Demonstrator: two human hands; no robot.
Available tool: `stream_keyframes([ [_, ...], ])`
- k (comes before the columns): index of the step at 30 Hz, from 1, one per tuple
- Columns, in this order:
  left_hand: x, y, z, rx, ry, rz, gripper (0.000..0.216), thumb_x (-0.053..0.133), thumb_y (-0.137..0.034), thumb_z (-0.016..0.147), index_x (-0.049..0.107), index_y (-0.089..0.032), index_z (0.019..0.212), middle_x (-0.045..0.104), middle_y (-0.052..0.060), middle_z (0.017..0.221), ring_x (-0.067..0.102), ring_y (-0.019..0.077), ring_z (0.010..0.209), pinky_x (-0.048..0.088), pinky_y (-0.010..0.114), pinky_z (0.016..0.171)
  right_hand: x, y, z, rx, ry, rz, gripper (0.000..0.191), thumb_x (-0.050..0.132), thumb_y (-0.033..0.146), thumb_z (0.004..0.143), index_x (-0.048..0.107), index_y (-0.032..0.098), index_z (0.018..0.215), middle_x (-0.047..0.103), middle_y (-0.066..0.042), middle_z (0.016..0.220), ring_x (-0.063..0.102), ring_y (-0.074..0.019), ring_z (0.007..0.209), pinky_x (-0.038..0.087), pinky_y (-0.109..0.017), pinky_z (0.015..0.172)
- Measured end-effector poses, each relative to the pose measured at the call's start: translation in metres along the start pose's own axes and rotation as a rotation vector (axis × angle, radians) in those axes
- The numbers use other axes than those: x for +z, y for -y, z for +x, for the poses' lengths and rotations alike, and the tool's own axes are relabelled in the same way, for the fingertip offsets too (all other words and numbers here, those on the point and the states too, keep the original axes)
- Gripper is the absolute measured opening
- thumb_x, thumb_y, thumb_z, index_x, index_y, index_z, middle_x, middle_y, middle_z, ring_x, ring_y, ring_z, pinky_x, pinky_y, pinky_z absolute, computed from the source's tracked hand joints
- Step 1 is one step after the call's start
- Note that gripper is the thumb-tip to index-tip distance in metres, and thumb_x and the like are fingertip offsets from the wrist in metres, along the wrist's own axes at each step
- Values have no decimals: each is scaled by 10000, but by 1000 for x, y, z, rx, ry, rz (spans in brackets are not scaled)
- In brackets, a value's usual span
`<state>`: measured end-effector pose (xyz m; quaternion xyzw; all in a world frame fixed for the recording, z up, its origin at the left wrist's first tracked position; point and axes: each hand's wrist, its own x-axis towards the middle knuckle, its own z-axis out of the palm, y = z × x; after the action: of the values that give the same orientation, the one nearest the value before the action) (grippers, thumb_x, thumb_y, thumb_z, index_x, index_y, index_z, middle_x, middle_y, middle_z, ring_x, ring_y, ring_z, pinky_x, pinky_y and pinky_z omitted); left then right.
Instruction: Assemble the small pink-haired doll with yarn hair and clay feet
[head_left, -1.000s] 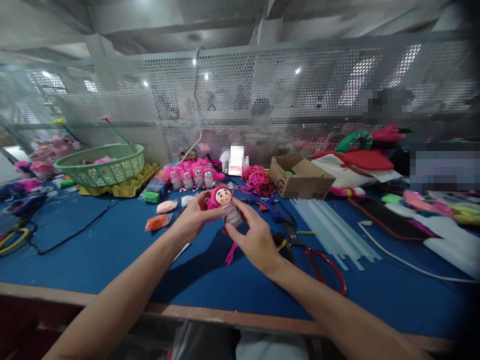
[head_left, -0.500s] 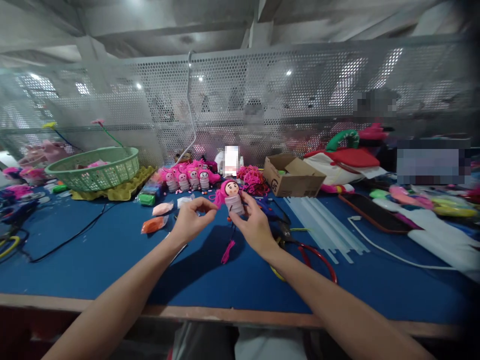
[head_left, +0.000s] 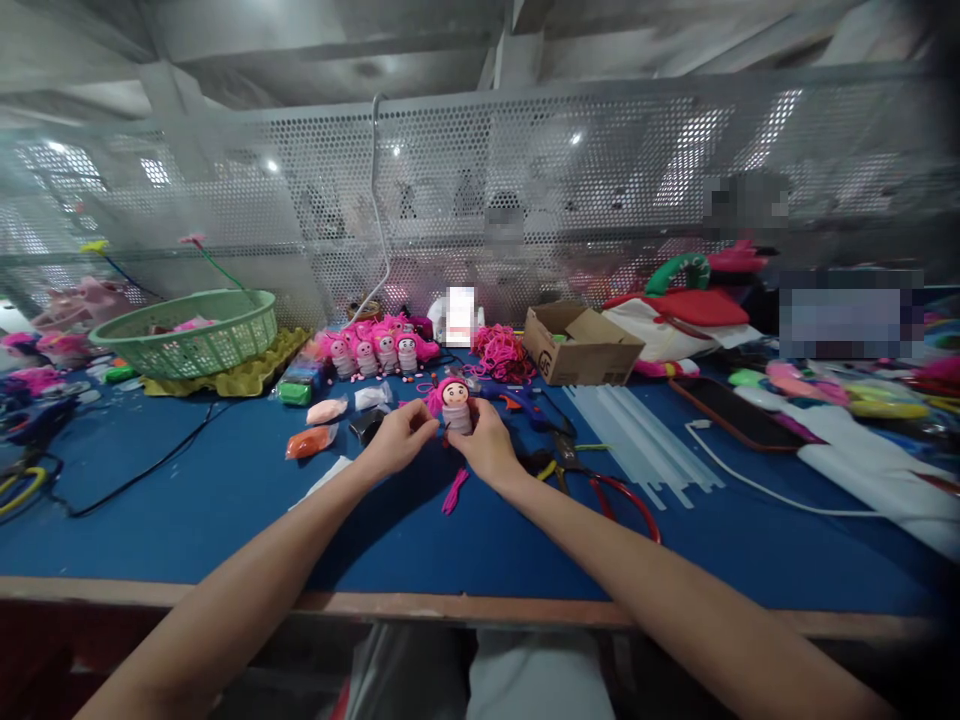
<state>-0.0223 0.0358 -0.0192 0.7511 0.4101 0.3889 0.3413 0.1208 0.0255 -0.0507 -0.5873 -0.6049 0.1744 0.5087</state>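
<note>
Midway across the table (head_left: 225, 500), a doll (head_left: 454, 404) is pinched upright between left grip (head_left: 401, 440) and right grip (head_left: 486, 447) for steadiness.

Your view is evenly lit from overhead lamps glinting through the mesh, with soft shadows under your arms, and blurred, bowed, darkened edges.

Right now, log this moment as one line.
left hand: pinches pink-haired doll at its side | right hand: grips its body | doll: upright, facing camera | nearby: red-handled scissors on blue table
</note>
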Motion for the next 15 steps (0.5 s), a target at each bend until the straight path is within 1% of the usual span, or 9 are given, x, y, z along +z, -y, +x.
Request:
stream_keyframes([
  [3,-2,0,1,16,43,-8,162,529,-302,705,519,-163,624,531,-13,564,471,117,541,360,233,541,1,-1,-1,24,37,-20,380,609,167,577,498,127,939,581,-106,915,564,-210,812,440,-365,770],
  [6,-8,0,3,0,96,32,195,478,-322,741,535,-162,646,563,7,594,495,128,563,369,242,561,2,-2,-1,31,38,-97,353,618,200,575,498,150,904,589,-92,893,559,-220,829,433,-379,762],
  [9,-16,1,4,-16,112,214,236,415,-317,770,535,-164,636,567,10,579,487,125,537,342,237,532,0,2,-2,54,57,-177,368,636,233,565,491,164,896,597,-79,895,555,-227,862,425,-382,767],
  [12,-22,4,5,-10,118,435,167,478,-279,719,534,-157,621,564,1,573,476,117,530,320,225,518,-1,9,-3,98,118,-217,434,651,249,566,472,150,950,595,-94,950,557,-225,895,423,-356,775],
  [15,-25,5,5,0,117,528,165,527,-300,685,551,-148,625,564,-6,574,468,111,533,312,214,509,-1,13,-4,107,155,-273,483,654,261,577,456,134,999,584,-111,983,544,-232,945,416,-340,783],
])
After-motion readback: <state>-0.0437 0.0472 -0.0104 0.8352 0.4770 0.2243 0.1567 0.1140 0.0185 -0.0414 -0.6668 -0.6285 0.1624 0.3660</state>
